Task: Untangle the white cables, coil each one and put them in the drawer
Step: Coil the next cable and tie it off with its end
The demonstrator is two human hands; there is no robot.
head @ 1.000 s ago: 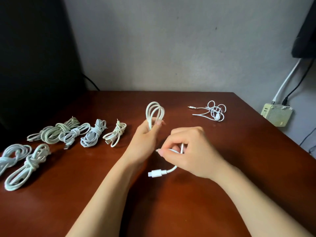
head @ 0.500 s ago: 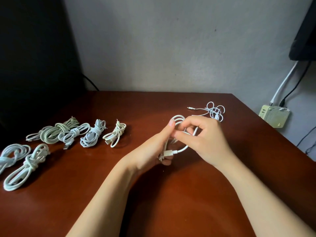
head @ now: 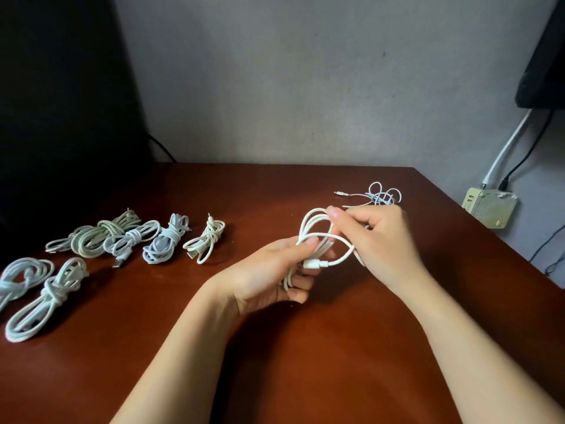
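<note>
A looped white cable [head: 315,223] hangs above the middle of the brown table [head: 336,347]. My left hand [head: 272,270] grips the middle of its loops, palm up. My right hand [head: 382,240] pinches a strand of the same cable near the top of the loops; the free end with its white plug [head: 313,265] crosses over the bundle. One loose, tangled white cable [head: 379,195] lies behind my right hand near the far right of the table. Several coiled and tied cables [head: 165,240] lie in a row at the left. No drawer is in view.
A beige power adapter [head: 489,208] with a white and a black cord hangs off the right side beyond the table edge. A dark panel fills the far left. The grey wall stands close behind the table.
The loops went from upright in my left hand to lower and tilted. My right hand rose from below the loops to their top, carrying the free end around the bundle.
</note>
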